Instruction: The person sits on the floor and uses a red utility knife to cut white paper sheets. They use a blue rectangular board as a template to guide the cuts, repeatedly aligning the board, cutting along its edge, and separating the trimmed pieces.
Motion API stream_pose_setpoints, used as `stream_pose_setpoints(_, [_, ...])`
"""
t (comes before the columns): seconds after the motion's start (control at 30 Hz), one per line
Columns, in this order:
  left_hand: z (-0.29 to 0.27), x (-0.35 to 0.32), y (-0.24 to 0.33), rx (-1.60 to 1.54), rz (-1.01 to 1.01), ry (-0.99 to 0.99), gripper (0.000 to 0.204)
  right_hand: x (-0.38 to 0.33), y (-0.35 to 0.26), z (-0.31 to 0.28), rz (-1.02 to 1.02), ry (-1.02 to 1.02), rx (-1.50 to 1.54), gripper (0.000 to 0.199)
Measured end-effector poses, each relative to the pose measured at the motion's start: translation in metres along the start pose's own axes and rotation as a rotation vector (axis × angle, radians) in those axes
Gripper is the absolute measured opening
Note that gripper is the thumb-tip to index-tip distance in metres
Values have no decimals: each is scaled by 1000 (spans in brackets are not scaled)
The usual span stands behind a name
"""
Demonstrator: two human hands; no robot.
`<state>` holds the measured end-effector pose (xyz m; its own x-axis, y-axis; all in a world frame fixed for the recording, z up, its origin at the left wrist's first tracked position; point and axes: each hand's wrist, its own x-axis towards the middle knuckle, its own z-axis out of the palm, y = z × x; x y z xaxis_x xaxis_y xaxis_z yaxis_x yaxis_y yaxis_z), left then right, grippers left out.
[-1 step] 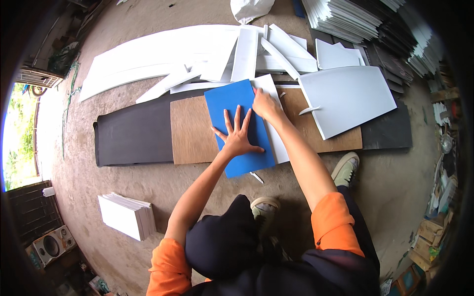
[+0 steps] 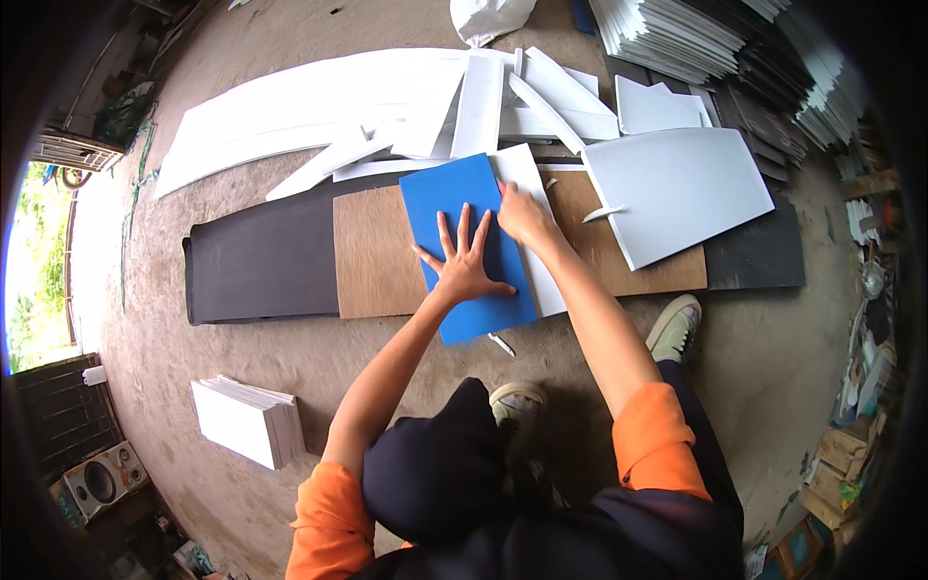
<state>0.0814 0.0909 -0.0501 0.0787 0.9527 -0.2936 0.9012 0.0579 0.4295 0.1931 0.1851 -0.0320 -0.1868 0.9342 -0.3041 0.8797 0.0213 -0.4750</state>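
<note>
My left hand (image 2: 466, 271) lies flat on a blue rectangular board (image 2: 449, 188), fingers spread. Under it, a white foam-like sheet (image 2: 544, 275) sticks out along the blue board's right side. My right hand (image 2: 525, 217) is closed at that right edge, near the far end, around a small red tool (image 2: 502, 186). Most of the tool is hidden by my fingers, and its tip cannot be made out. Both sheets rest on a brown wooden board (image 2: 377, 256), which lies over a long black mat (image 2: 261, 261).
White offcut strips (image 2: 476, 106) are heaped beyond the mat. A larger white sheet (image 2: 681, 193) leans over the wood at right, a curled scrap (image 2: 604, 214) at its edge. A stack of white pieces (image 2: 242, 420) stands on the floor at left. My shoes (image 2: 674, 329) are near the mat.
My right hand has slid slightly toward me along the blue board's right edge. The left hand stays spread in the same place on the board.
</note>
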Motion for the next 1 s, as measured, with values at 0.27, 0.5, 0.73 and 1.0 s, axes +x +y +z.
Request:
stream_pose_setpoints(0.27, [6,-13,-2,-16,-3,148,110,-167,35,-2,158,-325,-2,31])
stream_pose_setpoints(0.5, [27,-45,16,143,366,238,74,-163,36,2,147,-239,-25,29])
stream_pose_setpoints(0.73, [23,-65,20,293,389,232,86,-144,45,0,135,-293,28,32])
stream_pose_setpoints(1.0, [13,-23,15,277,390,239,77,-98,33,-9,187,-287,-35,33])
